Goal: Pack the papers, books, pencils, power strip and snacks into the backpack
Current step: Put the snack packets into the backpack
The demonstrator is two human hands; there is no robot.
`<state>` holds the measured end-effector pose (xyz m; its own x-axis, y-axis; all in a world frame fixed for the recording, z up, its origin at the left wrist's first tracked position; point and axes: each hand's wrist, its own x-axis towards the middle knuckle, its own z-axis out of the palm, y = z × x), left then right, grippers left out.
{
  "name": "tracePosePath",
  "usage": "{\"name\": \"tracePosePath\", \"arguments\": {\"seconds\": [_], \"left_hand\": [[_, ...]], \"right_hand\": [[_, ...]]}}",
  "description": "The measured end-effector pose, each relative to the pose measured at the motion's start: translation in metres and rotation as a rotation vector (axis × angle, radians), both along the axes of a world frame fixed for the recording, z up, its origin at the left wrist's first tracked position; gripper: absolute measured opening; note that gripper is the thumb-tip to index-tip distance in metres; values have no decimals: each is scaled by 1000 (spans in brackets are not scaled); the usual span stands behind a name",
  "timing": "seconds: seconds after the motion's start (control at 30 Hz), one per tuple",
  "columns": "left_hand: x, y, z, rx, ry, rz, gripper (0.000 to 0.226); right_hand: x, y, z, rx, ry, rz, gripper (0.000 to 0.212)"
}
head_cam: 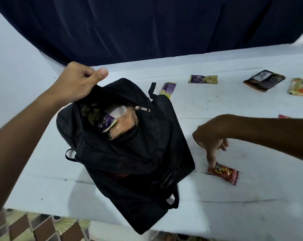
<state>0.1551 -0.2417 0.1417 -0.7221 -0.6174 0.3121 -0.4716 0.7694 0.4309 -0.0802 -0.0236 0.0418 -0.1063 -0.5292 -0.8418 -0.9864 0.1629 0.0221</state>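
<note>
The backpack (129,153) is black and lies on the white table (251,214), with its bottom end hanging a little over the near edge. It is the biggest thing here. Its top is unzipped, and your left hand (77,82) holds the far rim of the opening up, with your fingers and thumb curled tight around the cloth. A silver zipper pull (142,108) sits at the edge of the opening.

Look inside the bag. You can see a purple snack packet (106,122) poking up, and an orange packet (125,124) tucked in just beside it. Something pale lies behind them, but it is too blurry to name.

Behind the table hangs a dark blue curtain (147,28). Below the near edge you can see a patterned floor (34,226).

Your right hand (211,141) reaches down to the table, to the right of the bag. Your fingers point down, and a fingertip touches the corner of a red snack packet (224,173) that lies flat on the table. You can't tell if you have a real grip on it.

More snacks lie farther back on the table, well apart from the bag. There is a dark packet (263,80) and a yellow and orange packet (300,87) at the far right. A purple and yellow packet (203,79) lies in the middle. Another purple and yellow packet (168,88) lies just beside the bag's strap (152,88). A tiny bit of a red wrapper (283,116) peeks out behind your right arm.
</note>
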Motion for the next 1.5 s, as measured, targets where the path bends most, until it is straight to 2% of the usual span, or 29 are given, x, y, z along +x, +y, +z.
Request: {"name": "tracePosePath", "arguments": {"seconds": [0.13,0.2,0.3,0.4,0.53,0.6,0.67,0.77,0.9,1.03,1.17,1.27,1.37,1.5], "left_hand": [[1,6,1,0,-17,12,70],[2,7,1,-1,-18,24,71],[4,2,-2,14,-6,31,88],[7,-2,-4,33,-10,37,102],[4,6,-3,-30,-8,41,79],[3,9,-1,-67,-11,51,65],[4,8,-2,-57,-7,42,65],[5,7,-2,-37,12,63,65],[2,9,-2,-20,60,73,61],[0,8,1,-3,106,99,59],[-2,8,3,4,150,115,59],[0,7,2,18,154,110,60],[2,6,2,29,148,103,60],[1,5,4,30,138,97,64]], "right_hand": [[15,12,-24,170,186,54,77],[25,15,-29,177,258,118,69],[35,16,-32,152,311,199,52],[38,12,-15,172,231,85,42],[52,2,34,121,-30,128,16],[68,-4,63,48,-178,163,13],[82,-12,89,-88,-335,170,16],[100,-33,110,-458,-527,114,21],[124,-66,87,-961,-516,40,40],[144,-100,56,-1207,-506,-43,47],[148,-127,37,-1266,-368,86,44],[145,-131,26,-1214,-405,89,37],[142,-131,23,-1242,-406,128,42],[141,-132,22,-1217,-143,360,30]]}}
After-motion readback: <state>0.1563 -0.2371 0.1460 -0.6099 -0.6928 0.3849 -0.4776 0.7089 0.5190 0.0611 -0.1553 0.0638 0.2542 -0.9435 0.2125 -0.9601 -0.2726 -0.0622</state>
